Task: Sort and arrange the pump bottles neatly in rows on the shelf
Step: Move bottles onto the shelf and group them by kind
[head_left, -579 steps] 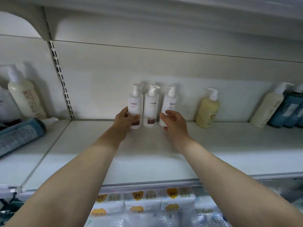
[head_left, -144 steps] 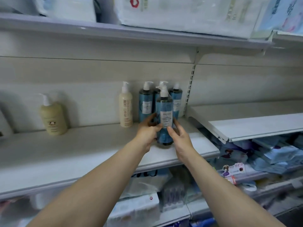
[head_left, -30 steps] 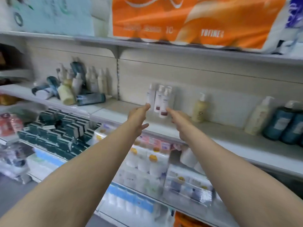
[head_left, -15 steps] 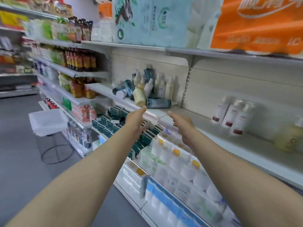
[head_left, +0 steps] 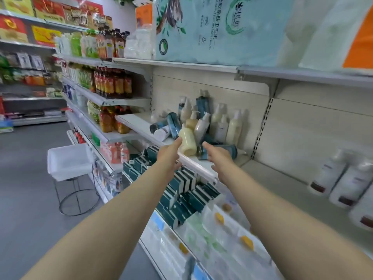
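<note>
The jumbled heap of pump bottles [head_left: 198,126] sits on the shelf [head_left: 141,126] just left of the slotted upright [head_left: 261,126], some standing against the back panel, others toppled across each other. At its front a cream pump bottle [head_left: 187,141] leans over, and a dark teal bottle [head_left: 220,151] lies on its side just right of it. The step in hand looks like the reach into this unsorted pile to pick the next bottle. The left hand [head_left: 169,154] stretches toward the cream bottle with fingers straight and loosely spread, fingertips just at its lower side, though I cannot tell whether they touch. The right hand [head_left: 217,156] is likewise uncurled and holds nothing, overlapping the lying teal bottle. Next, the fingers must wrap a bottle's body and lift it clear without knocking its neighbours. Right of the upright, three white bottles [head_left: 347,184] stand in a row.
</note>
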